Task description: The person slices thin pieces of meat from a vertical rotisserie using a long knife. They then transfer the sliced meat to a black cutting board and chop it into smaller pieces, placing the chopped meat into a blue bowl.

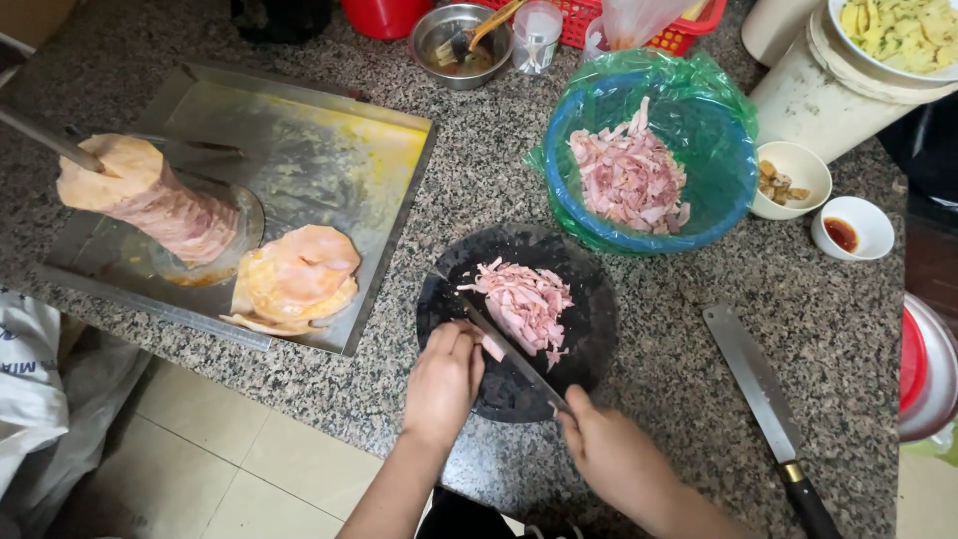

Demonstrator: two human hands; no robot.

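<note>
On the round black board [589, 329] just ahead of both hands, the right hand [609, 454] is closed around the knife [514, 357] handle while the left hand [444, 379], fingers curled, pins the meat strips [524, 299], which look soft, light and slippery, best held down from above.

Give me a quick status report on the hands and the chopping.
Left hand pins meat on round black board. Right hand shut on knife, blade in pink meat pile. Spare long knife lies right, apart.

both hands [519, 419] over a round black board [589, 329], knife [514, 357] on pink meat strips [524, 299]
</note>
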